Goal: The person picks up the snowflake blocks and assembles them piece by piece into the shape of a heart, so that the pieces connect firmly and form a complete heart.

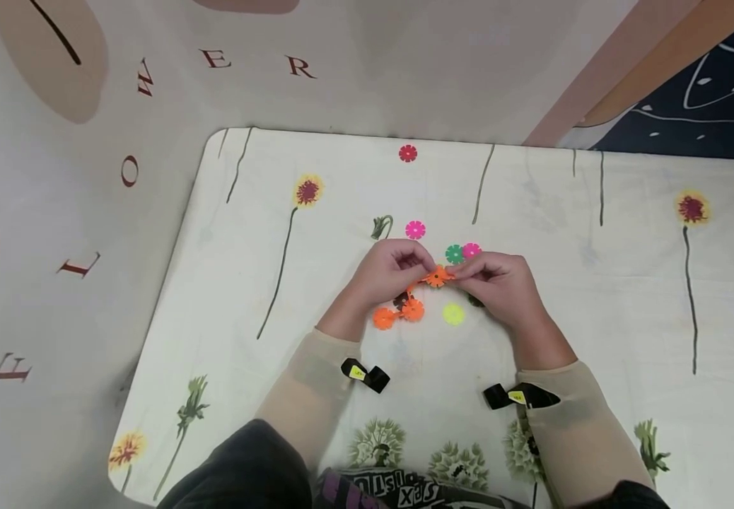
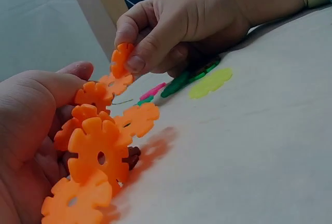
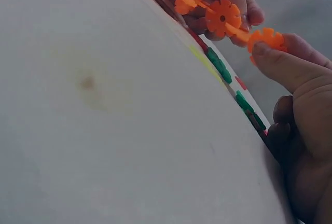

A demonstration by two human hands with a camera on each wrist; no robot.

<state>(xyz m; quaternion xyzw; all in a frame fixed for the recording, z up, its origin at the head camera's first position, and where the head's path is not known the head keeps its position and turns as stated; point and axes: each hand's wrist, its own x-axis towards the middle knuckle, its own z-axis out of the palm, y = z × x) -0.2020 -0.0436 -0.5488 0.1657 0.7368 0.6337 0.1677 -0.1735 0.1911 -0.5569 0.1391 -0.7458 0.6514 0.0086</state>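
Note:
A chain of linked orange flower-shaped discs (image 1: 411, 309) (image 2: 98, 154) (image 3: 223, 18) stretches between my two hands. My left hand (image 1: 394, 272) (image 2: 31, 130) pinches the chain partway along, and the rest hangs down beside its palm. At the other end, my right hand (image 1: 501, 286) (image 2: 181, 27) (image 3: 306, 89) grips an orange disc between thumb and index finger. The discs between the fingertips are joined edge to edge through their slots. A dark brown disc (image 2: 134, 156) shows behind the chain in the left wrist view.
On the flower-print cloth (image 1: 596, 318) lie a yellow disc (image 1: 453, 314) nearer me, a green disc (image 1: 454, 254) touching a pink one (image 1: 472, 251) beyond the hands, another pink disc (image 1: 415, 230) and a red one (image 1: 408, 153) farther off. A dark green disc (image 1: 476, 300) is partly under my right hand.

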